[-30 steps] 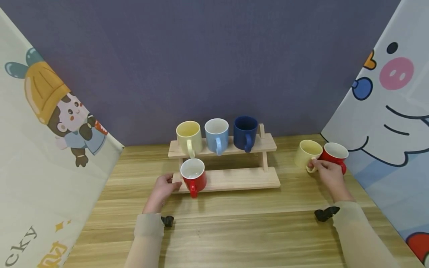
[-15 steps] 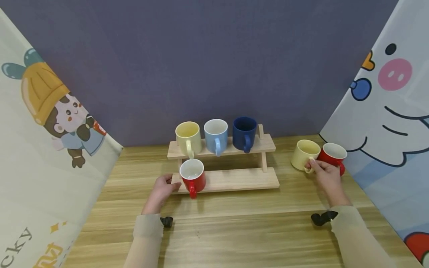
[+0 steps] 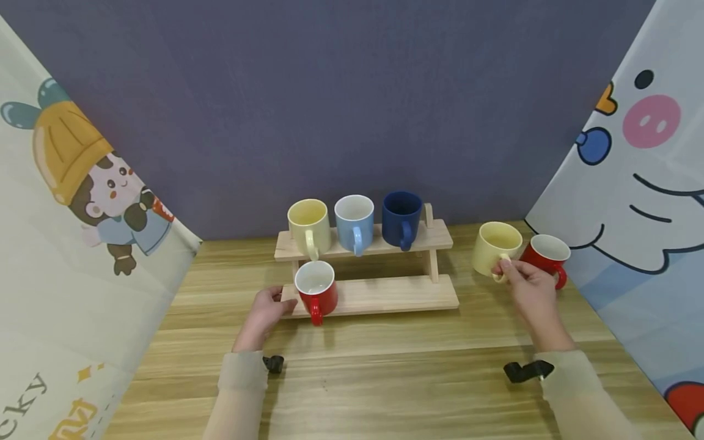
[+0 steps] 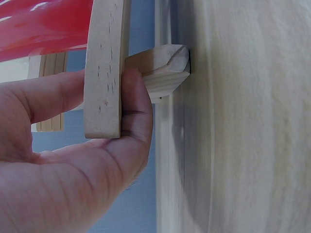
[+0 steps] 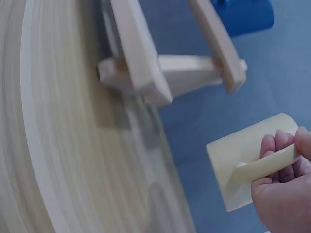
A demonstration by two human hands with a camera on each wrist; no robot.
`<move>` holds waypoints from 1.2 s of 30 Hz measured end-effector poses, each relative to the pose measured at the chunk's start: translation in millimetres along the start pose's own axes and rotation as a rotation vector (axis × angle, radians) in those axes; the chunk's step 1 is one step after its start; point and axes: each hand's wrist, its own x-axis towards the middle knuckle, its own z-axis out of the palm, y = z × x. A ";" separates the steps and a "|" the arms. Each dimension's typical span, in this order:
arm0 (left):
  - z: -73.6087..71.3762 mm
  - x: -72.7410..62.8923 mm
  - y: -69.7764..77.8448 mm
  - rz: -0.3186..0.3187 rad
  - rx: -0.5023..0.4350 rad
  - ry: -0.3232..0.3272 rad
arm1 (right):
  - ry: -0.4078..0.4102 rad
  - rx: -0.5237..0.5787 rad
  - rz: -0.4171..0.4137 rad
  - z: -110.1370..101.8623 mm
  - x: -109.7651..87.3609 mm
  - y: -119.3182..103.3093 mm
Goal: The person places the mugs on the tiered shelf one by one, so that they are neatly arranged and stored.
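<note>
By its handle, my right hand (image 3: 532, 294) holds a pale yellow mug (image 3: 489, 250) to the right of the wooden two-tier rack (image 3: 396, 294). The right wrist view shows this mug (image 5: 238, 150) raised off the table, fingers curled through the handle. My left hand (image 3: 269, 308) grips the left end of the rack's lower board; in the left wrist view the board (image 4: 104, 73) lies between thumb and fingers. On that board, close to the left hand, stands a red mug (image 3: 324, 299). The upper board carries another yellow mug (image 3: 299, 235), a light blue mug (image 3: 346, 235) and a dark blue mug (image 3: 396, 229).
A second red mug (image 3: 536, 256) stands on the wooden table (image 3: 385, 379) behind the right hand, near the right printed panel (image 3: 616, 201). A dark grey-blue panel (image 3: 352, 104) rises behind the rack. Another printed panel (image 3: 49, 256) borders the left side.
The right hand has lifted the yellow mug and carried it a little left, away from the red mug beside it. The left hand has kept its place on the rack.
</note>
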 end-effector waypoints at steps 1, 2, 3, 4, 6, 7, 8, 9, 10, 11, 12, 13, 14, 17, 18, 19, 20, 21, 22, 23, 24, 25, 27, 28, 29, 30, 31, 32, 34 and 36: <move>0.0 0.0 0.0 0.000 0.001 -0.002 | 0.002 -0.018 -0.010 2.4 -2.9 -2.5; -0.1 -0.2 0.1 0.000 0.000 -0.004 | 0.007 -0.036 -0.020 4.8 -5.7 -4.7; -0.2 -0.5 0.5 -0.004 -0.003 -0.004 | 0.011 -0.052 -0.031 7.1 -8.4 -6.8; -0.1 -0.5 0.7 -0.004 -0.004 -0.005 | 0.019 -0.058 -0.036 9.3 -10.9 -8.8; -0.1 -0.6 0.7 -0.001 -0.003 -0.008 | 0.036 -0.055 -0.045 13.4 -15.7 -12.2; -0.1 -0.5 0.6 -0.001 -0.003 -0.009 | 0.041 -0.067 -0.051 15.0 -18.3 -14.0; -0.1 -0.4 0.5 0.000 -0.005 -0.010 | 0.046 -0.072 -0.056 16.6 -21.0 -15.5; 0.1 -0.4 0.7 0.001 -0.003 -0.011 | 0.047 -0.076 -0.062 18.1 -23.7 -16.8; 0.2 -0.3 0.7 0.002 -0.001 -0.010 | 0.046 -0.079 -0.066 19.6 -26.5 -18.1; 0.4 0.0 0.6 0.002 0.000 -0.007 | 0.042 -0.080 -0.069 21.1 -29.5 -19.3; 0.4 -0.1 0.6 0.000 -0.002 -0.006 | 0.037 -0.081 -0.078 22.6 -32.1 -20.2; 0.5 0.0 0.6 0.000 -0.005 -0.006 | 0.033 -0.083 -0.083 24.3 -35.0 -21.3; 0.6 0.0 0.4 0.004 -0.006 -0.007 | 0.029 -0.078 -0.089 26.2 -37.8 -22.4; 0.7 0.1 -0.1 0.004 -0.016 -0.006 | 0.027 -0.049 -0.095 32.1 -45.7 -26.4; 0.7 -0.1 -0.1 0.006 -0.019 -0.007 | 0.029 -0.042 -0.095 34.3 -48.4 -27.8; 0.8 -0.2 0.0 0.009 -0.018 -0.008 | 0.033 -0.043 -0.095 36.5 -51.4 -29.4; 0.7 -0.1 -0.4 0.009 -0.017 -0.009 | 0.037 -0.045 -0.099 38.5 -54.2 -30.5; 0.7 -0.2 -0.2 0.006 -0.018 -0.008 | 0.039 -0.048 -0.099 40.5 -57.2 -32.0; 0.8 -0.1 -0.1 0.003 -0.019 -0.008 | 0.038 -0.052 -0.097 42.6 -60.3 -33.0; 0.8 -0.2 0.0 0.004 -0.016 -0.008 | 0.038 -0.053 -0.092 44.8 -63.3 -34.0; 0.7 -0.4 0.2 0.004 -0.014 -0.009 | 0.036 -0.040 -0.087 47.1 -66.5 -35.1; 0.7 -0.4 0.2 0.003 -0.011 -0.010 | 0.036 -0.034 -0.084 49.5 -69.7 -35.9; 0.6 -0.5 0.5 0.000 -0.009 -0.010 | 0.030 0.009 -0.071 54.9 -76.2 -37.7; 0.5 -0.5 0.4 -0.001 -0.005 -0.010 | 0.027 0.035 -0.064 57.9 -79.1 -38.1; 0.4 -0.6 0.5 -0.001 -0.002 -0.009 | 0.026 0.062 -0.062 60.8 -82.0 -38.6; 0.3 -0.7 0.7 -0.002 0.001 -0.009 | 0.025 0.082 -0.062 63.8 -84.8 -38.9; 0.0 -0.8 0.6 0.000 0.004 -0.011 | 0.025 0.097 -0.060 67.1 -87.6 -39.0; -0.2 -0.9 0.4 0.000 0.010 -0.009 | 0.022 0.120 -0.058 70.2 -90.1 -39.1; -0.7 -1.3 0.3 -0.001 0.013 -0.011 | 0.014 0.125 -0.064 75.8 -95.2 -39.0; -1.0 -1.4 0.1 0.000 0.012 -0.015 | 0.007 0.122 -0.074 81.5 -100.4 -38.7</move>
